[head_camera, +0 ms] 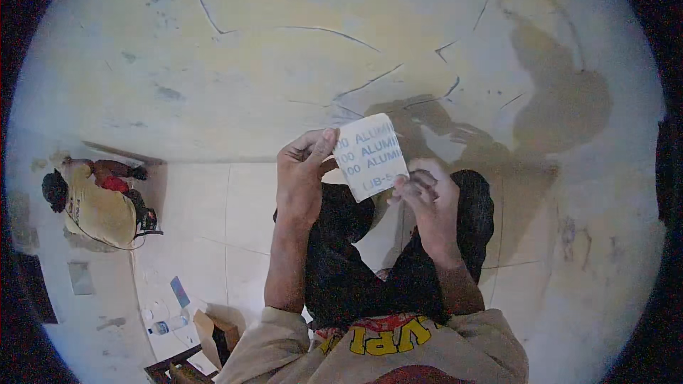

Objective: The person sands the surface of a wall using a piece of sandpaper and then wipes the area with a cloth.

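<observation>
Before the wall, both hands hold up a small square sheet of sandpaper (369,157), its pale printed backing towards the camera. My left hand (307,170) pinches its upper left edge between thumb and fingers. At the lower right corner, my right hand (428,192) grips it with the thumb and fingertips, the other fingers curled. The sheet's far side is hidden. Dark trousers (341,277) on my folded legs show below the hands.
Close in front rises a pale wall (299,74) with dark lines and scuffs. Another person (101,202) is at the far left. On the tiled floor (248,213) at lower left lie a plastic bottle (169,325), a blue flat item (180,292) and an open cardboard box (215,333).
</observation>
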The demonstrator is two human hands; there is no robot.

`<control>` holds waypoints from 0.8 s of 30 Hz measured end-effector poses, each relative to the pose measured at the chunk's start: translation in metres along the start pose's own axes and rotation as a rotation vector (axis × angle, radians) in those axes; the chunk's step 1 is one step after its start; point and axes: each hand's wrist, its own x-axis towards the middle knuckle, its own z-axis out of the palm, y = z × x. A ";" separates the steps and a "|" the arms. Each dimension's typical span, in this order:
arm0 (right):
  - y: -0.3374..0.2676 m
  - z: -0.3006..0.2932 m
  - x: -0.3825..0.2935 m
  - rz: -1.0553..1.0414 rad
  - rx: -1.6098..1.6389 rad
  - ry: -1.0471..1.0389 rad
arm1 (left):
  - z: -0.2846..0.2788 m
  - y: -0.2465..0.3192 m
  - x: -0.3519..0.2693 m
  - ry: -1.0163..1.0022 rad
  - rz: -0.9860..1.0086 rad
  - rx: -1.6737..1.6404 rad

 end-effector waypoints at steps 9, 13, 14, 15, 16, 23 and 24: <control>-0.003 -0.002 0.003 0.105 0.044 -0.014 | -0.003 -0.003 0.006 -0.060 -0.143 -0.257; 0.000 -0.005 0.003 0.141 0.079 -0.085 | 0.002 -0.003 0.008 -0.072 -0.218 -0.317; 0.000 -0.006 0.004 0.138 0.079 -0.077 | 0.004 -0.002 0.008 -0.041 -0.246 -0.350; 0.001 -0.007 0.005 0.105 0.073 -0.183 | 0.002 -0.006 0.010 -0.055 -0.257 -0.354; 0.002 -0.009 0.007 0.073 0.066 -0.288 | -0.003 -0.010 0.013 -0.081 -0.236 -0.274; -0.002 -0.020 0.019 0.025 -0.093 -0.354 | 0.006 -0.014 0.019 -0.279 -0.112 -0.079; -0.002 -0.019 0.019 0.024 -0.091 -0.353 | 0.006 -0.013 0.019 -0.229 -0.131 -0.107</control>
